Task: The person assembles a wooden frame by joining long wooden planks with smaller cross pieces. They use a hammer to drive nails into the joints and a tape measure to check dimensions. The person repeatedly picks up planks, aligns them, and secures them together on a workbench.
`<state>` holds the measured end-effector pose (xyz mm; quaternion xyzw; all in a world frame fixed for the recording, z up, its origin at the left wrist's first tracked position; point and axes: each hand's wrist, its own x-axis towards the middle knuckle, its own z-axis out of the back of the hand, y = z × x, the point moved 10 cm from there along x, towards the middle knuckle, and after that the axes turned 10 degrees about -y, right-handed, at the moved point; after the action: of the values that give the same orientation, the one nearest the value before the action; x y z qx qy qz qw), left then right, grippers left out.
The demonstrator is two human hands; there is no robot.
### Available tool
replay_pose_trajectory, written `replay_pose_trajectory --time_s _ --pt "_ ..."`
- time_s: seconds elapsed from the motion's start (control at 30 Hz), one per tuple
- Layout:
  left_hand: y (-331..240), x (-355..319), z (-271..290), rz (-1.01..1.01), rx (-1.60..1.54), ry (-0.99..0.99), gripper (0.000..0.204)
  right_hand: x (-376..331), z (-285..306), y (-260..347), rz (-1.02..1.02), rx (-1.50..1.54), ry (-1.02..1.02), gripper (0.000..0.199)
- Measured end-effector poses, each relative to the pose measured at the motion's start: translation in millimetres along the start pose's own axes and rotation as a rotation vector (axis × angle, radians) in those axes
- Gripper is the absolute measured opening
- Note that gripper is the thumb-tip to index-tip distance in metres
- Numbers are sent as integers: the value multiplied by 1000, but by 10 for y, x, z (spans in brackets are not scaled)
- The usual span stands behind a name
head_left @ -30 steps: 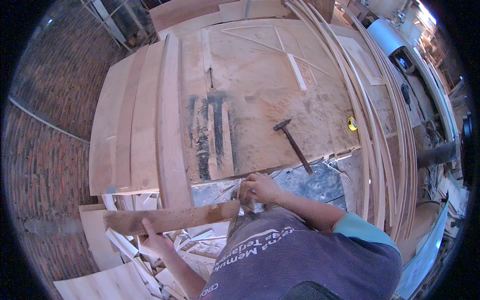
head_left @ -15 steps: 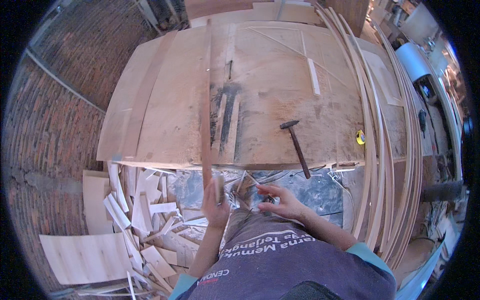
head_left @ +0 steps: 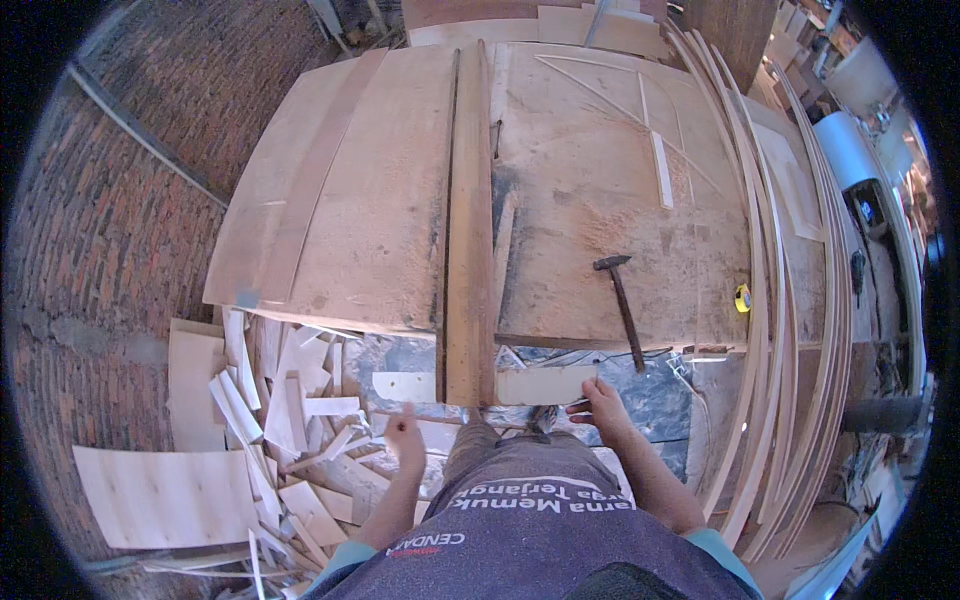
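A long brown wooden plank (head_left: 470, 230) lies flat from the far side of the workbench to past its near edge. Near its overhanging end, a pale board strip (head_left: 545, 386) runs crosswise and shows on both sides of the plank; how they are joined is hidden. My right hand (head_left: 605, 415) is at the strip's right end, fingertips against it and thumb apart. Below the strip's left end, slightly blurred, my left hand (head_left: 404, 442) has loosely bent fingers around a gap and holds nothing visible. A hammer (head_left: 622, 305) rests at the bench's near edge, handle jutting out.
The wooden workbench (head_left: 370, 240) carries sawdust, a yellow tape measure (head_left: 742, 298) and thin wood pieces. Long wood strips (head_left: 760, 290) lie along its right side. Offcuts (head_left: 290, 410) are heaped at lower left, beside a brick wall (head_left: 110, 270).
The plank has turned from its narrow edge onto its broad face, and the pale strip now shows crosswise. My left hand has left the plank; my right hand has reached the strip's end.
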<state>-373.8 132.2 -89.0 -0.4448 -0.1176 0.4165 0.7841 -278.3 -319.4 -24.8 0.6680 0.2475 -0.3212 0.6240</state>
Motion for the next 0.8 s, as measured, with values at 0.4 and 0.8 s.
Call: replay_pose_trajectory --time_s 0.4,0.8 --pt "1031 1732 -381 800 -864 173 53 650 -83 -821 -137 41 -271 38" --pt "23 2534 -160 608 -548 61 77 1120 -679 -818 -119 114 -290 38"
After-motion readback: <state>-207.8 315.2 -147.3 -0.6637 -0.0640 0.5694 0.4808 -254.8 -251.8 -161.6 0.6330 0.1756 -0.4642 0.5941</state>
